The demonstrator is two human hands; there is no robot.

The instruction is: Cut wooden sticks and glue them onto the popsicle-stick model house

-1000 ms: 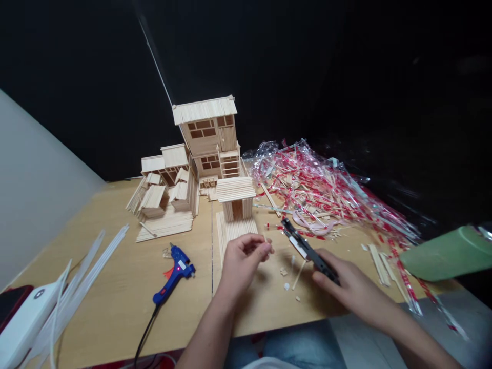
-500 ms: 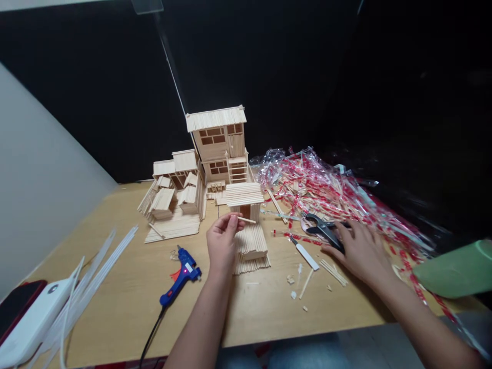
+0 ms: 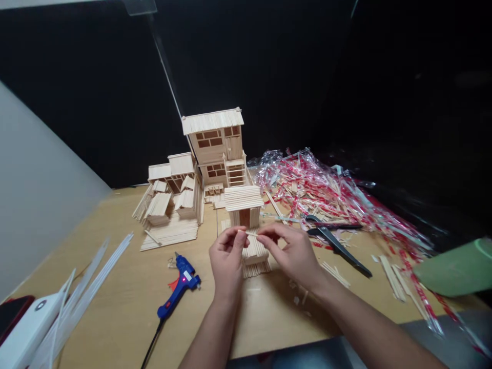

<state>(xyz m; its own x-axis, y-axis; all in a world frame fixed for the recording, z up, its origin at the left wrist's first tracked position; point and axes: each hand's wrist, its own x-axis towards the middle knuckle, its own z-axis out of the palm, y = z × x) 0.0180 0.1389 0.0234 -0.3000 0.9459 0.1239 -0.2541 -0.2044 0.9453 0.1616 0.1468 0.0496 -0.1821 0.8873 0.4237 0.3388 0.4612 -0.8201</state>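
Observation:
My left hand (image 3: 229, 256) pinches one end of a short wooden stick (image 3: 251, 233) above the front of a small stick-built hut (image 3: 243, 199). At the stick's other end, the fingertips of my right hand (image 3: 294, 251) close on it. Behind the hut stands a two-storey stick house (image 3: 215, 141) with a ladder-like frame. A lower stick-built model (image 3: 169, 205) with small roofs is to its left. The blue glue gun (image 3: 179, 287) lies left of my left hand, its small light lit.
Black-handled cutters (image 3: 338, 246) lie right of my right hand. Behind them spreads a heap of sticks and red-printed wrappers (image 3: 307, 189). A green object (image 3: 457, 269) is at the right. Clear glue sticks (image 3: 92, 287) and a white case (image 3: 33, 333) lie at the left.
My right hand has left the cutters and moved left to the stick, which my left hand was holding before. The cutters now lie turned, with their handles apart.

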